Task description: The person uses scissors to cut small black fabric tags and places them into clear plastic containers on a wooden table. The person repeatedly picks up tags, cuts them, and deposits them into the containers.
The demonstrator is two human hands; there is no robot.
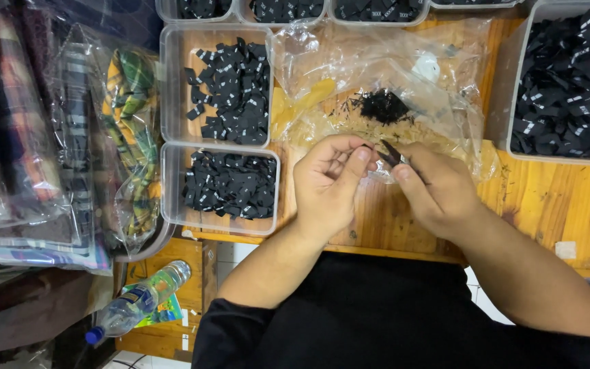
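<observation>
My left hand [327, 183] and my right hand [435, 191] meet over the wooden table [554, 205], just in front of a crumpled clear plastic bag [377, 68]. My right hand grips small dark snips [390, 154], their tips pointing up and left. My left hand pinches something small and dark at those tips; it is too small to identify. A heap of black thread scraps [384, 107] lies on the bag just beyond my fingers.
Clear plastic tubs of black woven labels stand to the left [230, 89] [227, 186], to the right [571, 89] and along the back [288, 9]. Bagged plaid fabric [128, 137] is stacked at the left. A water bottle [138, 301] lies below the table edge.
</observation>
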